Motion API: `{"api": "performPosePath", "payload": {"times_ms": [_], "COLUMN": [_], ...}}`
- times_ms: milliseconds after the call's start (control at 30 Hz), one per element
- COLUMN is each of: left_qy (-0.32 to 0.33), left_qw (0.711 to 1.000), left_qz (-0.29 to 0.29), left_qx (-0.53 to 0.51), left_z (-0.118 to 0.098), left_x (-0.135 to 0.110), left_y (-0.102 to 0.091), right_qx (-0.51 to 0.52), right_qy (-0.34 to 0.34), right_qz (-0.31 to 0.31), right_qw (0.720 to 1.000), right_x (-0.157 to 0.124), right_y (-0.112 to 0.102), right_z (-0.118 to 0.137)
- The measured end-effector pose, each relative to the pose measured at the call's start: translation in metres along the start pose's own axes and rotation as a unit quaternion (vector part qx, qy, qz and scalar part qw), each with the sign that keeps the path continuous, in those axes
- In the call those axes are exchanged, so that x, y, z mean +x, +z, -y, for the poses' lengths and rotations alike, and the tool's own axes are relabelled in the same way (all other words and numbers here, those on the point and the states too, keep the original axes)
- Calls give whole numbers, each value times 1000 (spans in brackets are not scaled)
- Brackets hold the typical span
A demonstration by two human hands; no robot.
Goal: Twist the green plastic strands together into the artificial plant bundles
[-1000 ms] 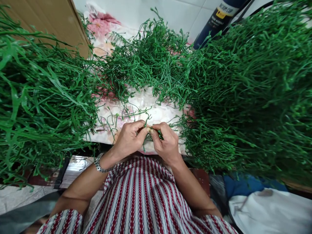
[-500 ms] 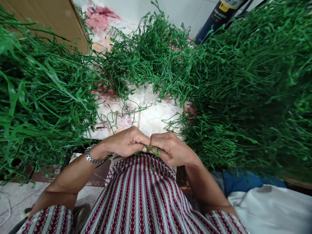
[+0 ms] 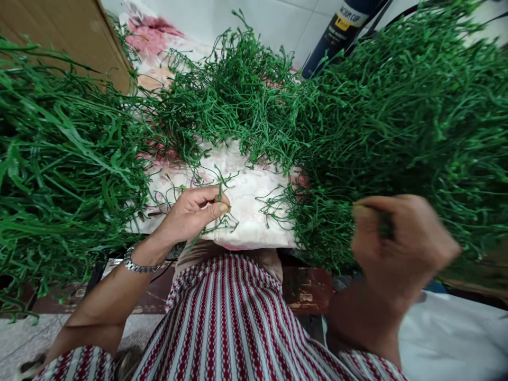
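My left hand (image 3: 193, 213), with a metal watch on its wrist, pinches a thin green plastic stem (image 3: 219, 182) between thumb and fingers over a white and pink flowered cloth (image 3: 250, 198). My right hand (image 3: 399, 241) is blurred by motion at the right, fingers curled against the big heap of green stems (image 3: 405, 127); a dark green bit shows by its fingers, but I cannot make out a grip. A red and white striped garment (image 3: 234, 323) covers my lap below both hands.
More green stems lie piled at the left (image 3: 59, 159) and at the back middle (image 3: 234, 90). A brown cardboard box (image 3: 59, 32) stands at the back left. A dark blue cylinder (image 3: 341, 29) leans at the back. White fabric (image 3: 452, 338) lies at the lower right.
My hands were pressed together at my lap on a stem. They have parted: the right swung out to the heap on the right, the left rose a little with the stem.
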State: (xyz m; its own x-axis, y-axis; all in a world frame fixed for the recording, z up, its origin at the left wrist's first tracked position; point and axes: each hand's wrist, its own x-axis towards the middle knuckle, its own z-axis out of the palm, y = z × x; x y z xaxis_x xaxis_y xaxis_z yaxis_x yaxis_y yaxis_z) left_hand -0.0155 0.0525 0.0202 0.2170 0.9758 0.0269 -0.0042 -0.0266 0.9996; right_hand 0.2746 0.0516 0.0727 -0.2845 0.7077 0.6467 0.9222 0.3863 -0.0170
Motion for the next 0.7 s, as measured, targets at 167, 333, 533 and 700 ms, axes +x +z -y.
{"api": "performPosePath", "payload": {"times_ms": [167, 333, 533, 700], "left_qy": [-37, -72, -75, -74], "left_qw": [982, 968, 962, 957], "left_qz": [-106, -114, -92, -87], "left_qx": [-154, -213, -248, -265], "left_z": [4, -1, -3, -2], "left_x": [7, 9, 8, 7], "left_y": [12, 17, 18, 16], "right_qx": [-247, -187, -175, -192], "right_qy": [33, -1, -13, 19], "right_qz": [44, 113, 50, -89], "right_qw": [967, 976, 983, 977], "right_x": [-17, -16, -12, -14], "right_y": [13, 2, -9, 5], "right_z": [-48, -56, -52, -52]}}
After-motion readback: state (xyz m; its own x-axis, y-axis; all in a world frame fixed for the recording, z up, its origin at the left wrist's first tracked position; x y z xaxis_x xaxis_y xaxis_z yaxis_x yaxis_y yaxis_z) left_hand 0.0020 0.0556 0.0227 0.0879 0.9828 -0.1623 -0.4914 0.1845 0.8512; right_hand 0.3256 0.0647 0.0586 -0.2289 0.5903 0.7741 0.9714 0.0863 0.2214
